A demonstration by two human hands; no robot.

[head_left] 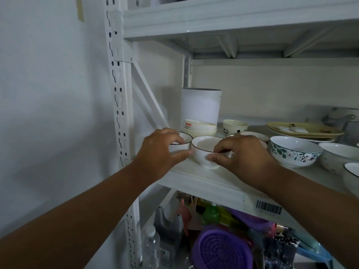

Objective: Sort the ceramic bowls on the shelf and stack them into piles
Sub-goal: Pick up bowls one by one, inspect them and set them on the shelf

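We hold two white bowls on the shelf. The right hand pinches the gold-rimmed bowl at its near rim, thumb on the wall. The left hand grips the black-rimmed bowl, just left of it. The rims nearly touch; we judge a knock could chip them. Right of the right hand stands the floral bowl, close enough to bump.

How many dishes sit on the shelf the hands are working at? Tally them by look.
Rimmed white bowls: 3
Cream bowls: 3
Floral bowl: 1
Other pale bowls, partly hidden: 2
Yellow plate: 1
White canister: 1
Total: 11 that can be made out; more may be hidden.
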